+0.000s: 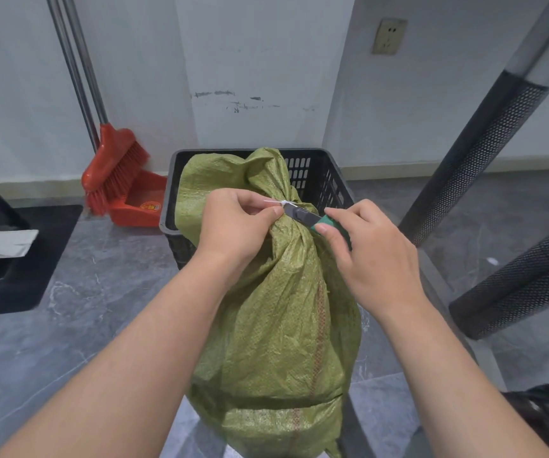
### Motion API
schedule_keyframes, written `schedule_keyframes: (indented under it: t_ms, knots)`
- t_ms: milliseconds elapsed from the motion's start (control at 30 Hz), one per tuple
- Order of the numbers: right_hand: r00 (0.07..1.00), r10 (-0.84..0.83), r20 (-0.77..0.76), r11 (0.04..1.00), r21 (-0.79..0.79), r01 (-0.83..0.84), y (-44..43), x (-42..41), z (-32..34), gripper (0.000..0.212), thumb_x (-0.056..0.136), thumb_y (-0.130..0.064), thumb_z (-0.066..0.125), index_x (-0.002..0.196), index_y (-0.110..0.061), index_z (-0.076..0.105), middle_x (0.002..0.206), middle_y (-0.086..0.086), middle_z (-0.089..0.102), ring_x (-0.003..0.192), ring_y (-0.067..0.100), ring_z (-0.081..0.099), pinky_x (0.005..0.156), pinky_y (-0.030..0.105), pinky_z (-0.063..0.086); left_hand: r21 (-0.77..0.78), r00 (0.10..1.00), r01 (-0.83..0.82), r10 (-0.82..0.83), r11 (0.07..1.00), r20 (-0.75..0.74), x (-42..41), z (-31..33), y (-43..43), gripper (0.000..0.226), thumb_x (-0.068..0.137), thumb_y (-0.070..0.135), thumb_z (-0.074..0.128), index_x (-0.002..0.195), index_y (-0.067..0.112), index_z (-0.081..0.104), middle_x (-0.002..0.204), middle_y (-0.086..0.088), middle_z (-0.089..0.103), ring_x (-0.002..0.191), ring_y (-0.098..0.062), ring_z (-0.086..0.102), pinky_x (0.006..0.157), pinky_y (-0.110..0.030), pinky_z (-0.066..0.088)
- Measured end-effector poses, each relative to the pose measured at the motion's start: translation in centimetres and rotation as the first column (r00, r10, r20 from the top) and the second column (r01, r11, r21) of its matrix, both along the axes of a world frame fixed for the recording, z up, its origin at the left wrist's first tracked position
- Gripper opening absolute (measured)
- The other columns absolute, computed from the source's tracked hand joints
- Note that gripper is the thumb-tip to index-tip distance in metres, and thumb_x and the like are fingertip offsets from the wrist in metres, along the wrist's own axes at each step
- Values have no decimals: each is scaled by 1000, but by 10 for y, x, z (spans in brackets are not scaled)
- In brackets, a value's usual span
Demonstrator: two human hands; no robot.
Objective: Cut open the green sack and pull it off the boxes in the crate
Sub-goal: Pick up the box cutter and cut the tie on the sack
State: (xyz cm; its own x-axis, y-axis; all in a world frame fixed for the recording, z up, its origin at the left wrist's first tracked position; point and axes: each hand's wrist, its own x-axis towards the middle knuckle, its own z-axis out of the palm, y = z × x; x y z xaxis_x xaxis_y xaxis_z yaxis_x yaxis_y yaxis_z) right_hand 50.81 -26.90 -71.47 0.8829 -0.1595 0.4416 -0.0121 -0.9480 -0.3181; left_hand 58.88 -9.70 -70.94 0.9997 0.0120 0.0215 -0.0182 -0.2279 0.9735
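Observation:
A woven green sack [279, 325] stands in a black plastic crate [326, 180], bulging over its near side. The sack's neck is gathered and bound with a white tie [283, 202]. My left hand [236, 223] pinches the loose end of that tie and rests on the bunched neck. My right hand [372, 256] holds a utility knife [302, 217] with a green handle and dark blade housing. The knife's tip touches the tie. The boxes inside the sack are hidden.
A red broom [111, 166] and red dustpan [141, 203] lean against the wall left of the crate. Black mesh-covered poles [474, 160] slant at the right. A dark base [12, 259] sits on the floor at left, a black bag [544, 414] at bottom right.

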Motion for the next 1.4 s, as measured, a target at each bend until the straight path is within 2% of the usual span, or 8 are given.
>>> schedule_keyframes:
  t_ms: [167, 300, 500, 633, 767, 1033, 1200, 1400]
  knots:
    - [994, 30, -100, 999, 15, -29, -2, -1, -2, 37, 96, -55, 59, 117, -25, 67, 101, -6, 45, 90, 18, 57, 68, 37, 50, -63, 999, -9, 6, 998, -46, -5, 5, 1, 9, 79, 7, 85, 80, 16, 83, 78, 1, 80, 78, -16, 77, 81, -36, 64]
    - [993, 2, -121, 992, -127, -18, 4, -2, 1, 31, 102, -57, 44, 101, -28, 56, 89, -9, 59, 82, 20, 58, 87, 41, 29, -82, 999, 8, -12, 997, -49, -8, 7, 1, 17, 73, 3, 87, 83, 16, 81, 81, 1, 79, 74, -5, 74, 76, -26, 63]
    - [995, -47, -86, 985, -171, 31, 6, -4, 2, 32, 101, -59, 44, 97, -27, 44, 69, -8, 57, 70, 31, 65, 51, 35, 31, -24, 990, 135, -134, 990, 44, -9, 9, 4, 35, 73, 3, 86, 99, 25, 77, 83, 4, 67, 68, -7, 65, 73, -25, 60]
    - [1000, -27, -1, 988, -150, 27, 0, -3, -1, 30, 99, -59, 50, 98, -28, 50, 68, -7, 61, 66, 29, 64, 48, 31, 37, 78, 954, 252, -261, 965, 149, -3, 4, 7, 60, 76, 8, 88, 126, 35, 67, 84, 1, 55, 70, -10, 52, 77, -33, 59]
    - [999, 1, 39, 989, -149, 5, -4, -3, -2, 27, 98, -55, 55, 97, -28, 53, 66, -7, 61, 63, 28, 62, 48, 30, 30, 244, 889, 348, -402, 905, 221, 9, 0, 10, 93, 83, 21, 84, 148, 65, 34, 83, 1, 46, 72, -15, 44, 78, -37, 53]
    - [999, -40, 35, 998, -56, 42, -3, -4, -6, 27, 99, -56, 54, 103, -29, 53, 69, -12, 54, 68, 30, 65, 52, 32, 26, 461, 882, 292, -422, 838, 209, 19, -12, 6, 49, 88, 51, 71, 136, 46, 61, 83, 8, 49, 72, -4, 45, 74, -33, 44]
    - [994, -109, -30, 993, -40, 108, 3, -1, -6, 31, 101, -58, 47, 107, -27, 51, 69, -12, 46, 76, 36, 66, 58, 37, 33, 540, 876, 128, -350, 832, 332, 12, -15, -8, 18, 97, 36, 66, 99, 18, 64, 94, -1, 45, 87, -25, 52, 79, -36, 43]
    - [974, -177, -142, 983, -78, 167, 8, 0, -1, 35, 103, -60, 40, 109, -27, 48, 63, -13, 31, 82, 36, 66, 62, 38, 34, 671, 836, -9, -363, 741, 411, 7, -13, -14, 10, 96, 22, 65, 94, 12, 63, 94, -1, 42, 84, -32, 52, 72, -37, 40]
